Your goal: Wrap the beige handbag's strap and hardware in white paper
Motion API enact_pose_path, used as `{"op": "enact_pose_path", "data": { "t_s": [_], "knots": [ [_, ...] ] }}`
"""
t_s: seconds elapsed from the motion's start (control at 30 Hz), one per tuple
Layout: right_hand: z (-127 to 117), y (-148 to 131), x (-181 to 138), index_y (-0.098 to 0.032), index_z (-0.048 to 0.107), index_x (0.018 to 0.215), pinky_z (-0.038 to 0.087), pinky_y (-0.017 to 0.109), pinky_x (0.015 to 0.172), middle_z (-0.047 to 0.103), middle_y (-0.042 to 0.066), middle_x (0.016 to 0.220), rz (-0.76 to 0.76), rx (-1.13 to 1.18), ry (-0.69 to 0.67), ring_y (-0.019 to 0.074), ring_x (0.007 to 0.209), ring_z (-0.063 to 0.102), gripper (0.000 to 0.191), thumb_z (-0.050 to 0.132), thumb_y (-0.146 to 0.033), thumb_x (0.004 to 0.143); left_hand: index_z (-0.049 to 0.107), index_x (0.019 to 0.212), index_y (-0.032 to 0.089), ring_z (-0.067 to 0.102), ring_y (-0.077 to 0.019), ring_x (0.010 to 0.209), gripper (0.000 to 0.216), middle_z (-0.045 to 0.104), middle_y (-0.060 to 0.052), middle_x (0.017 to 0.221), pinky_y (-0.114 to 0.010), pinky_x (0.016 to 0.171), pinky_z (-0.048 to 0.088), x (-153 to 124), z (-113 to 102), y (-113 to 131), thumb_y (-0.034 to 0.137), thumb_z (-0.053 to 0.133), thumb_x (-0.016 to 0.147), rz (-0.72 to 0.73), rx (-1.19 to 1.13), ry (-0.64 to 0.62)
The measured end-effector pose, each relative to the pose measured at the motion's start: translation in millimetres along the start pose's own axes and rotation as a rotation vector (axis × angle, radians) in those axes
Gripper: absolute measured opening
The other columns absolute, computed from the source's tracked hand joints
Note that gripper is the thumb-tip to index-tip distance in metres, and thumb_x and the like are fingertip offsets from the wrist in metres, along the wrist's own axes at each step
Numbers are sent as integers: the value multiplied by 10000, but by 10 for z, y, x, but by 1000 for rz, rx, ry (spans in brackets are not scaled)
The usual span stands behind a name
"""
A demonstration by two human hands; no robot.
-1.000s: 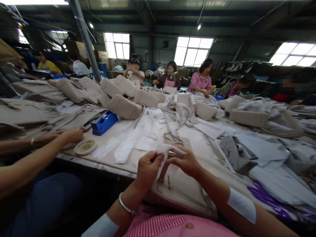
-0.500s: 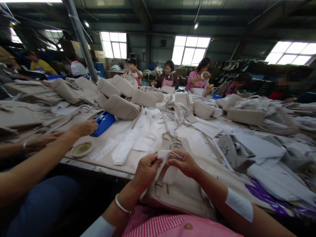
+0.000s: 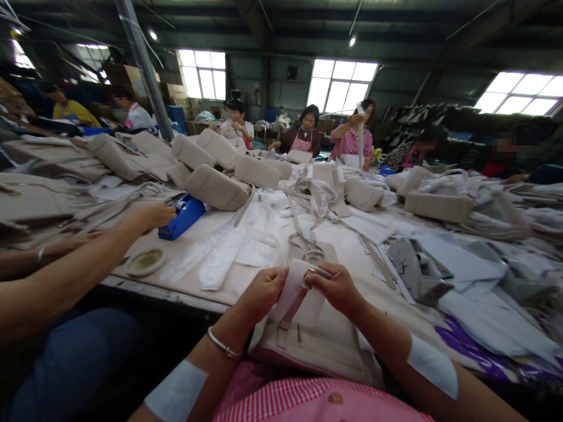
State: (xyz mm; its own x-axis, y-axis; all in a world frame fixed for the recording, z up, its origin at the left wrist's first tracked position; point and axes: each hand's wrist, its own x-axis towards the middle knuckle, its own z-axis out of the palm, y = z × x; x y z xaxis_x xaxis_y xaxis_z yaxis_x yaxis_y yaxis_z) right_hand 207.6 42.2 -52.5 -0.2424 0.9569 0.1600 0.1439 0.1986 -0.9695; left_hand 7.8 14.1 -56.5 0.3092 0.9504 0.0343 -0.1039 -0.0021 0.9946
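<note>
Pinching one white paper sheet [image 3: 294,287]: left hand [image 3: 263,291], right hand [image 3: 335,287], both grips pressed on it. One beige bag [image 3: 321,346] lay beneath; one blue dispenser [image 3: 183,215] at ten o'clock.

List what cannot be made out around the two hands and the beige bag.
Head view only.
The metal fitting: mostly covered by the right hand and the white sheet; shape unclear.
Fingertips of the left hand: tucked behind the sheet.
The beige bag: near edge hidden by the pink checked garment.
The blue tape dispenser: one end covered by a co-worker's hand.
</note>
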Motion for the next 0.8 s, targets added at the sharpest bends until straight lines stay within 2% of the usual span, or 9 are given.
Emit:
{"op": "enact_pose_path", "data": {
  "t_s": [0.07,0.2,0.4,0.47,0.53,0.6,0.67,0.73,0.8],
  "knots": [
    [27,8,-6,-177,566,562,281,245,477,457,-26,539,-19,-18,18,119,519,373,355,764,-439,694,748,945,100,598,-171,703,585,691,-69,792,-251,641,472,38,34,-59,656,590,850,-25,-9,-77],
    [57,59,-26,-174,589,592,300,249,479,479,-16,554,-47,-68,72,128,530,394,384,723,-488,768,742,954,118,586,-170,715,608,696,-64,823,-251,644,445,59,142,-45,653,455,926,37,123,-151],
    [63,94,-75,-182,752,868,500,312,662,687,45,774,-189,-286,138,225,734,624,349,579,-479,927,680,871,123,554,-177,741,560,656,-65,810,-278,676,418,46,288,62,580,374,978,106,325,-12],
    [79,81,-97,-182,747,1065,531,380,846,725,91,998,-249,-317,178,278,945,659,359,550,-457,944,628,817,138,519,-162,694,505,615,-43,751,-277,648,387,55,313,53,547,382,981,131,424,51],
    [87,61,-126,-168,681,1233,533,412,896,702,123,1101,-263,-316,195,288,1007,654,413,546,-437,950,598,804,146,507,-157,685,446,599,-35,742,-279,643,370,67,324,31,501,395,983,149,492,92],
    [56,36,-156,-159,581,1360,566,352,703,693,94,930,-210,-247,125,232,780,666,475,531,-427,971,601,821,143,512,-158,685,412,605,-38,753,-279,636,367,77,323,8,462,396,981,127,479,119],
    [-38,-1,-174,-169,448,1468,500,274,521,601,9,721,-200,-149,-29,165,560,573,529,503,-417,1004,616,839,136,518,-158,680,413,611,-38,755,-273,618,367,80,313,-7,462,400,975,85,403,141],
    [-190,-59,-167,-205,370,1518,494,266,547,569,-6,732,-348,-176,-186,151,575,545,586,552,-405,998,633,860,131,521,-154,679,432,619,-35,762,-262,607,373,74,302,-14,494,423,964,50,307,140],
    [-359,-138,-132,-250,405,1507,530,317,704,613,61,952,-584,-373,-288,181,760,586,594,626,-360,967,653,897,128,515,-146,670,451,622,-25,759,-251,603,380,63,298,-14,529,453,949,26,229,127]
  ]
}}
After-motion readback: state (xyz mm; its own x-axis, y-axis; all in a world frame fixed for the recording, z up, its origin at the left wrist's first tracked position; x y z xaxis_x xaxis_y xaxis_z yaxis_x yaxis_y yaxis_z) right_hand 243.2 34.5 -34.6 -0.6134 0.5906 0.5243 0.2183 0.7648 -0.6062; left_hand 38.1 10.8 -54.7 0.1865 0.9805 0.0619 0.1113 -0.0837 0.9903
